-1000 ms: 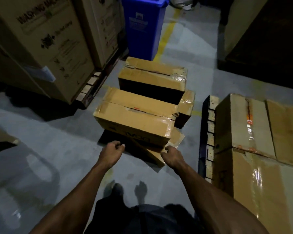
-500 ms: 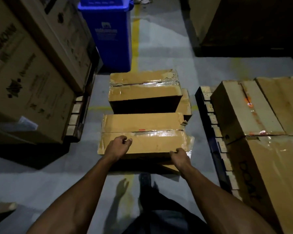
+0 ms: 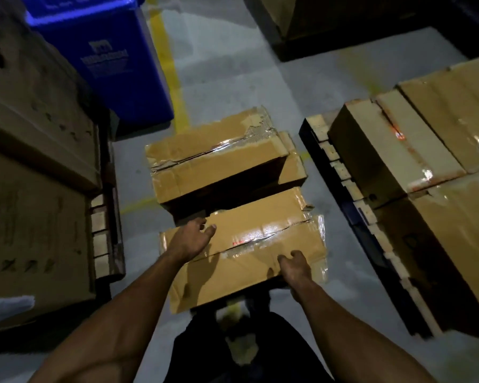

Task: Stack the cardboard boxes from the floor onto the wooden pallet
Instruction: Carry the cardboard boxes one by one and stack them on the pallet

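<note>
Two taped cardboard boxes lie on the grey floor in front of me. On the near cardboard box (image 3: 260,244), my left hand (image 3: 191,240) lies across the top with its fingers reaching the far left edge. My right hand (image 3: 293,268) curls over the same box's near right edge. The far cardboard box (image 3: 219,164) sits just behind it, with no hand on it. At the right stands the wooden pallet (image 3: 340,172), which carries a stacked box (image 3: 393,145) and a larger box (image 3: 454,230) in front of it.
A blue bin (image 3: 108,59) stands at the back left beside a yellow floor line (image 3: 172,70). Large printed cartons (image 3: 33,189) on another pallet wall in the left side. A dark stack (image 3: 343,20) stands at the back. My legs show below the near box.
I have stepped closer and my view has swung left. Both hands went from hovering in front of the near box to resting on it, left at the far edge, right at the near edge.
</note>
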`<act>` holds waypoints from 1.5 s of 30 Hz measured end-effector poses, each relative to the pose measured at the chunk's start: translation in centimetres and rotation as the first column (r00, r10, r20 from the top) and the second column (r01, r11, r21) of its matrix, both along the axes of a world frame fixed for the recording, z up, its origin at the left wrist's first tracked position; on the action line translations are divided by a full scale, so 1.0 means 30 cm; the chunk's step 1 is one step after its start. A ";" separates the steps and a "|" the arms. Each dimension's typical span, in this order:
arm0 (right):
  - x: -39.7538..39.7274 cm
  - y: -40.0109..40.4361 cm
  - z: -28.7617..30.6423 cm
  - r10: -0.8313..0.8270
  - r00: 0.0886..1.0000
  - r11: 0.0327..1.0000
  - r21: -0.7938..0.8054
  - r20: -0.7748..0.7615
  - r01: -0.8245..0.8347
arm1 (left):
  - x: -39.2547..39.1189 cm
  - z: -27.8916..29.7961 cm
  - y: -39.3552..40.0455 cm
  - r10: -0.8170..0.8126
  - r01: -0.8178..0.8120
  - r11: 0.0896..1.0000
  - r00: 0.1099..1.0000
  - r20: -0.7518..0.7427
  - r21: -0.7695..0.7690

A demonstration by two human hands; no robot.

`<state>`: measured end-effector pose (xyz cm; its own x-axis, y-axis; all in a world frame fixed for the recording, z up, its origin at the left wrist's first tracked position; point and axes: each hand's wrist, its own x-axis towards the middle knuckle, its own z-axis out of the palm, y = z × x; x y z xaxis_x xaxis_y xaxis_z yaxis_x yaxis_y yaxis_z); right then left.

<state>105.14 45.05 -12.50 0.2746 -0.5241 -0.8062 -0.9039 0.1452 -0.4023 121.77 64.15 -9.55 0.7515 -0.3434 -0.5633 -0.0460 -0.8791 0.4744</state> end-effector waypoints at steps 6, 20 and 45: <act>-0.003 0.107 -0.160 -0.338 0.941 0.941 -0.031 -0.038 0.337 | 0.205 -0.236 -0.070 -0.259 0.261 0.965 0.964 -0.065 0.024; 0.086 0.393 -0.575 -0.796 0.600 0.596 0.069 -0.085 0.800 | 0.369 -0.642 -0.214 -0.539 0.548 0.836 0.809 -0.236 -0.032; 0.064 0.420 -0.385 -0.881 0.452 0.455 -0.010 0.138 0.890 | 0.308 -0.403 -0.227 -0.512 0.517 0.854 0.856 -0.074 0.060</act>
<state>107.05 57.64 -24.05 -0.2989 -0.5833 -0.7552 -0.2575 0.8114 -0.5247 131.00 57.35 -21.62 0.4470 -0.6279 -0.6371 -0.4780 -0.7697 0.4232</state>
